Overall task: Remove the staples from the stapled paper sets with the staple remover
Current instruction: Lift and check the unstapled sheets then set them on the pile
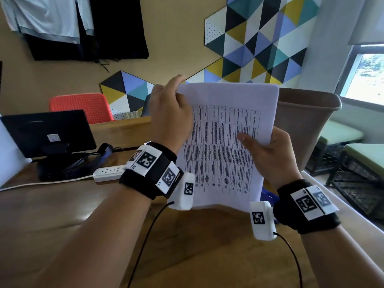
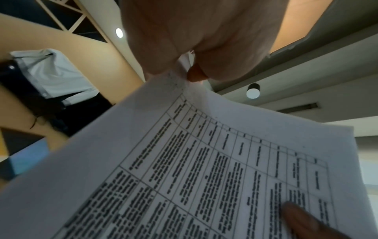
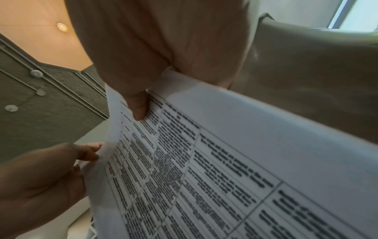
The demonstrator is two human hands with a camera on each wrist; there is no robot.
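Both hands are up off the brown wooden desk (image 1: 62, 215), holding a white paper set printed with a black table (image 1: 224, 146) upright in the air. The left hand (image 1: 170, 115) pinches its top left corner between thumb and fingers. The right hand (image 1: 272, 154) grips the right edge, thumb pressed on the print. A grey-brown plastic bin (image 1: 307, 121) stands just behind the sheets.

Tan wall (image 1: 62, 75) with triangle panels (image 1: 259, 38); window (image 1: 365, 75) right; perhaps wooden table (image 1: 52, 215).
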